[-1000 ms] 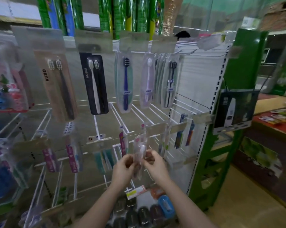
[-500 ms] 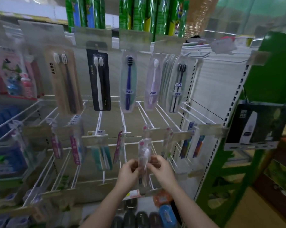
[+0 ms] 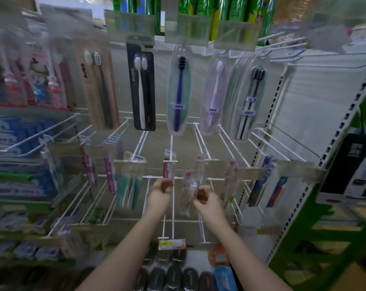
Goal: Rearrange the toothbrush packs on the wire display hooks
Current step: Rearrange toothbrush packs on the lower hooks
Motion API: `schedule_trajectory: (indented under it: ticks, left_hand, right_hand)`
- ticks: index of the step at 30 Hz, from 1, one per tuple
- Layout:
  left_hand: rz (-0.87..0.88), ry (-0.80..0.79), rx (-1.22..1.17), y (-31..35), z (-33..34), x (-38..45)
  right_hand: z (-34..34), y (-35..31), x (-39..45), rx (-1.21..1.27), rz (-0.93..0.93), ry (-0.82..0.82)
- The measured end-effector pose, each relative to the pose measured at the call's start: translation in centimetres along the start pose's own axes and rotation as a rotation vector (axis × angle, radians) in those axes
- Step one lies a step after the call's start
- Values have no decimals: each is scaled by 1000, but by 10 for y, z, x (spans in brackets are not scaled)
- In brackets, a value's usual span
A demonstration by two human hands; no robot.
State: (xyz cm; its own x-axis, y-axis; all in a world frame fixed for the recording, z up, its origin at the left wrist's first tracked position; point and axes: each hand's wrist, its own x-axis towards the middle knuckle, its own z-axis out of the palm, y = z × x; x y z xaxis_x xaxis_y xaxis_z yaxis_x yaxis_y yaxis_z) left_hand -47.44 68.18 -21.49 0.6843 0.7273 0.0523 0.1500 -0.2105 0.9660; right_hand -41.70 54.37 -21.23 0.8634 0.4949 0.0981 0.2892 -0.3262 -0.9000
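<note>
Up top, five hanging toothbrush packs (image 3: 180,92), right hand (image 3: 207,201) pinching one clear pack (image 3: 191,185), left hand (image 3: 161,191) fingers curled, seemingly empty.

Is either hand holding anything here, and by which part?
The right hand pinches the clear toothbrush pack at its middle right edge. The left hand looks curled beside it, apparently holding nothing.

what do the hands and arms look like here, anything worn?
Both arms are bare from the bottom edge of the frame up to the wrists: no sleeves in view. The left hand and right hand have no gloves, and no watch, bracelet or ring can be made out. The picture is slightly blurred, so small details could be missed.
</note>
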Motion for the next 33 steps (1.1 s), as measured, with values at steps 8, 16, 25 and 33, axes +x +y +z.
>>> schedule_trajectory:
  ticks: [8,16,25,33]
  left_hand:
    - [-61,56,-40,12,-2,44]
    - [-26,113,-22,18,12,64]
    - [-94,192,-98,2,10,60]
    - [-141,93,-16,-8,-1,43]
  right_hand:
    - [6,7,17,-6,25,-71]
    - [-2,17,25,-81,20,-147]
    - [4,23,22,-106,29,-152]
    - [19,14,10,11,27,-167]
